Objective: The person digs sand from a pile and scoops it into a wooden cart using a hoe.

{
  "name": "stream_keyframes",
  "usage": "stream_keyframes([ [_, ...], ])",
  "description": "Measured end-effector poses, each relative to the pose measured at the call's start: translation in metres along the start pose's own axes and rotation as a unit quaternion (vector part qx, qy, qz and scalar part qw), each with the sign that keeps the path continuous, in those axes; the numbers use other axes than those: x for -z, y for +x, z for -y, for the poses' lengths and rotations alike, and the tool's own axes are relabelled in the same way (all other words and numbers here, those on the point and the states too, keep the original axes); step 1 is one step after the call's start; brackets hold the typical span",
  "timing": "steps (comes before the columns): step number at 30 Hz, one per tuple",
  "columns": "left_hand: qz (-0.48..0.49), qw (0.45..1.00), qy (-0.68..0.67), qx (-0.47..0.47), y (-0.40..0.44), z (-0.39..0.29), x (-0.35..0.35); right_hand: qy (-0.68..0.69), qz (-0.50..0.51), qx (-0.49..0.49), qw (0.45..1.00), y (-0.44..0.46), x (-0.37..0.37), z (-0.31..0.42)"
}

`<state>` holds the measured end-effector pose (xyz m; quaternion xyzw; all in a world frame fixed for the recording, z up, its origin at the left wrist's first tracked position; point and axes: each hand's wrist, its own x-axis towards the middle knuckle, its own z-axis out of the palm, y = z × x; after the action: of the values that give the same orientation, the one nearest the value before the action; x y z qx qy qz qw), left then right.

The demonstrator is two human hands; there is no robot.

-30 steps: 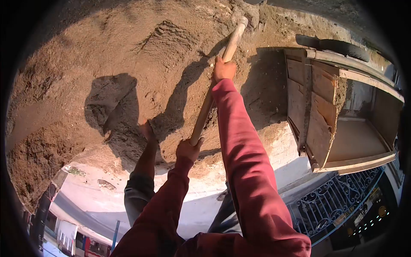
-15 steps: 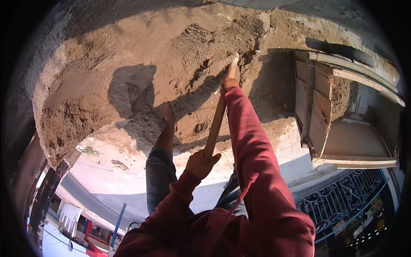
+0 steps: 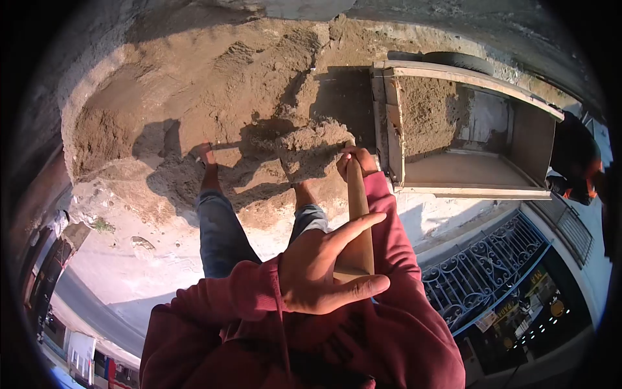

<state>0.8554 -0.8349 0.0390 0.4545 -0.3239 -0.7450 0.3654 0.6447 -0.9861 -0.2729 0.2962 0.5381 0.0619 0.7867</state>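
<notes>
We have the shovel [image 3: 356,201] mid-scene, its far end heaped with sand [image 3: 312,144], just left of the wooden box [image 3: 479,193]. Our right hand [image 3: 358,162] is clenched around the shovel close to the load; our left hand [image 3: 321,271] is spread at the near end, fingers uncurled, and we cannot tell whether the palm touches. For a steady load, we should probably hold the far end level, bear it on the right hand and wrap the left firmly round.

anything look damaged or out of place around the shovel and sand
One thing: a dark, rough-edged patch in the pale pavement, left of the person's left leg, perhaps surface damage. Otherwise nothing stands out; the shovel carries sand.
</notes>
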Motion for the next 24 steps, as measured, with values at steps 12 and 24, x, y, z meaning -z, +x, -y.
stream_keyframes([
  [12, 0.136, 0.916, 0.378, 0.017, -0.013, 0.02, 0.057, -0.02, -0.033, 0.657, 0.753, -0.221, -0.016, -0.048],
  [24, -0.241, 0.879, 0.409, -0.039, 0.169, 0.262, 0.007, -0.041, -0.063, 0.856, 0.512, -0.206, -0.101, -0.085],
])
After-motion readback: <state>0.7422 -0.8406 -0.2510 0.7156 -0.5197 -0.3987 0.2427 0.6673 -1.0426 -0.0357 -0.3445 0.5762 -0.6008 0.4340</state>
